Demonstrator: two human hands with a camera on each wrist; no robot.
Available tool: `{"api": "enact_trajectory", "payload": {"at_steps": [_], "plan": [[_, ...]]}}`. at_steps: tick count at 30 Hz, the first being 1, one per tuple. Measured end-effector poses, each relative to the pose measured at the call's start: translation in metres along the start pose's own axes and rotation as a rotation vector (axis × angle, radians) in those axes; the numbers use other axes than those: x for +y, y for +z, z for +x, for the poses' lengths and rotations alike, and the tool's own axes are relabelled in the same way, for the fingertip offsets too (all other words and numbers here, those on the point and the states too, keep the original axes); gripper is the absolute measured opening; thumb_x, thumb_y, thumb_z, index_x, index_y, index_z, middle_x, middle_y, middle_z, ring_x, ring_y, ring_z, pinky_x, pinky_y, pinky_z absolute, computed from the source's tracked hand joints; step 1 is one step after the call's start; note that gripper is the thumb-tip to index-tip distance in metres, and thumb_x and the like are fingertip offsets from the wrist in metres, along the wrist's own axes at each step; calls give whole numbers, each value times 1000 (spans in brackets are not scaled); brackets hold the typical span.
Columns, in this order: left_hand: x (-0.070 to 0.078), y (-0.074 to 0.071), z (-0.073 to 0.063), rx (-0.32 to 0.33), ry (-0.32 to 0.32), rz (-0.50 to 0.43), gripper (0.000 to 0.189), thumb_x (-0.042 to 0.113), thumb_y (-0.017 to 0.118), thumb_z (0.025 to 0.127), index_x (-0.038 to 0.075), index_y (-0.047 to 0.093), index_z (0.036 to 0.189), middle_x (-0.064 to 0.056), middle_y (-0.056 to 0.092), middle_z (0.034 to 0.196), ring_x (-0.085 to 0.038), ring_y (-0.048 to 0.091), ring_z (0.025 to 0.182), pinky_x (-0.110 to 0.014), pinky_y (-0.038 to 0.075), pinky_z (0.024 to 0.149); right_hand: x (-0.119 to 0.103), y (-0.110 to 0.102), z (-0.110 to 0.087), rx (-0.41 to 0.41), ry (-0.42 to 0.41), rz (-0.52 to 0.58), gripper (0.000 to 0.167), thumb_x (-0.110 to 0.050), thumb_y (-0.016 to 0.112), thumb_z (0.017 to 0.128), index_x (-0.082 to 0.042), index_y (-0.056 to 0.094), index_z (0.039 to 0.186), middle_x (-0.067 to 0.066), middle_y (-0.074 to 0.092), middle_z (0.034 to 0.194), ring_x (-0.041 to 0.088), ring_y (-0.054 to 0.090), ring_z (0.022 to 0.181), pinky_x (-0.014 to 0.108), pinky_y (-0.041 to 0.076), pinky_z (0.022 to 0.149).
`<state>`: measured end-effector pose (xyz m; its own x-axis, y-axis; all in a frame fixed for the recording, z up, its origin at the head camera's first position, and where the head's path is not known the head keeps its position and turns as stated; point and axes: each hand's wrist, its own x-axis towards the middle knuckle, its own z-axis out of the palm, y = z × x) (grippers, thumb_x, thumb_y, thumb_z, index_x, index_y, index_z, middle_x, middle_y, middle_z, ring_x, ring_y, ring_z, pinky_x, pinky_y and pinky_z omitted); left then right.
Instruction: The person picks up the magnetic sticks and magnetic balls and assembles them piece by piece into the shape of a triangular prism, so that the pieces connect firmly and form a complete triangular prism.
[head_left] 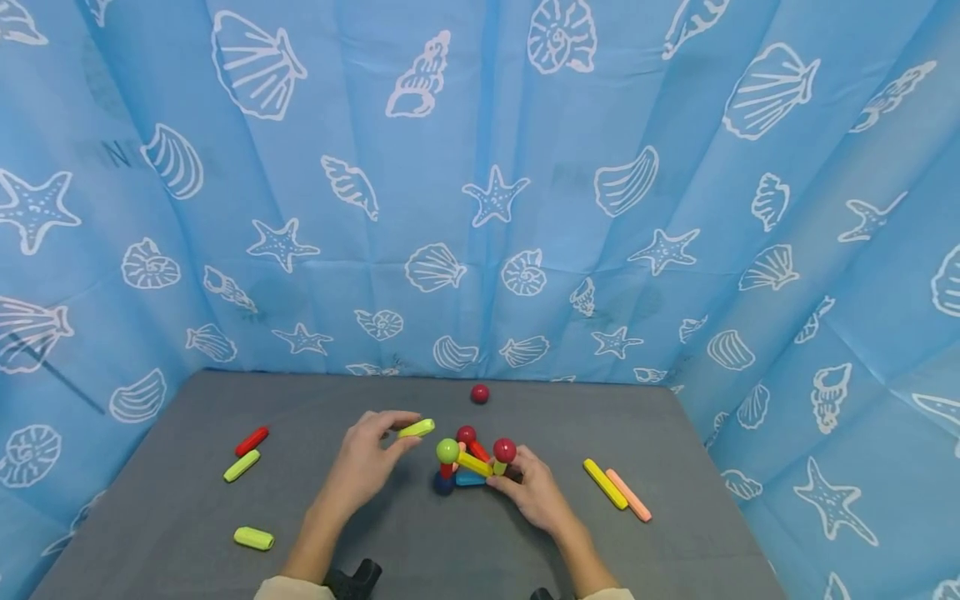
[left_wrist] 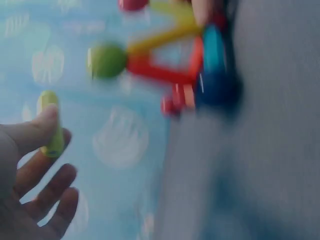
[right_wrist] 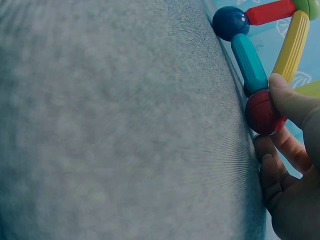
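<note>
My left hand [head_left: 363,458] pinches a yellow-green rod [head_left: 417,428] between thumb and fingertips, raised to the left of a ball-and-rod frame. The frame stands on the table, with a green ball [head_left: 447,451] on top of a short red rod above a dark blue ball [head_left: 443,484]. A yellow rod [right_wrist: 291,47] slants from the green ball down to a lower red ball [right_wrist: 262,112]; a blue rod [right_wrist: 248,59] lies along the base. My right hand [head_left: 538,493] grips the frame at that lower red ball, thumb on the yellow rod's end. Another red ball [head_left: 504,451] tops the right side.
A loose red ball [head_left: 480,393] lies near the back edge of the grey table [head_left: 420,550]. At left are a red rod [head_left: 251,441] and two yellow-green rods [head_left: 253,538]. A yellow rod [head_left: 604,483] and a peach rod [head_left: 629,495] lie at right. A blue shell-print curtain [head_left: 480,317] hangs behind.
</note>
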<state>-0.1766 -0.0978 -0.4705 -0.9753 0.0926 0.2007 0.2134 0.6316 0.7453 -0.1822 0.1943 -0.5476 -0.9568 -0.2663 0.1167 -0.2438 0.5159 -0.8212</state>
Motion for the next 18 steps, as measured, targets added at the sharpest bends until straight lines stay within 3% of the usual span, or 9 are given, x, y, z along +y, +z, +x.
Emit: {"api": "enact_trajectory", "payload": {"at_steps": [4, 7, 14, 18], "plan": [[28, 25, 7, 5, 103, -25, 29, 33, 80, 87, 31, 74, 115, 16, 71, 107, -9, 56, 99, -35, 54, 83, 0, 0, 0, -2, -3, -6, 13, -26, 78, 91, -21, 72, 100, 0, 62, 104, 11, 65, 97, 23, 54, 86], [39, 39, 10, -26, 148, 1, 25, 33, 80, 87, 30, 75, 112, 17, 71, 103, -7, 52, 96, -27, 51, 78, 0, 1, 1, -5, 10, -5, 13, -27, 78, 90, -21, 72, 99, 0, 62, 104, 13, 66, 98, 23, 54, 87], [42, 57, 13, -95, 161, 79, 24, 34, 82, 87, 27, 76, 109, 13, 72, 102, -9, 50, 98, -29, 52, 81, 1, 1, 1, -1, 23, -6, 21, -26, 78, 90, -18, 74, 110, 1, 63, 106, 15, 67, 101, 23, 55, 88], [41, 63, 12, -95, 183, 110, 24, 30, 83, 86, 26, 77, 108, 10, 72, 100, -10, 50, 98, -30, 51, 81, 1, 1, 0, -3, 24, -9, 25, -26, 78, 91, -18, 74, 115, 1, 63, 107, 14, 67, 100, 23, 55, 87]]}}
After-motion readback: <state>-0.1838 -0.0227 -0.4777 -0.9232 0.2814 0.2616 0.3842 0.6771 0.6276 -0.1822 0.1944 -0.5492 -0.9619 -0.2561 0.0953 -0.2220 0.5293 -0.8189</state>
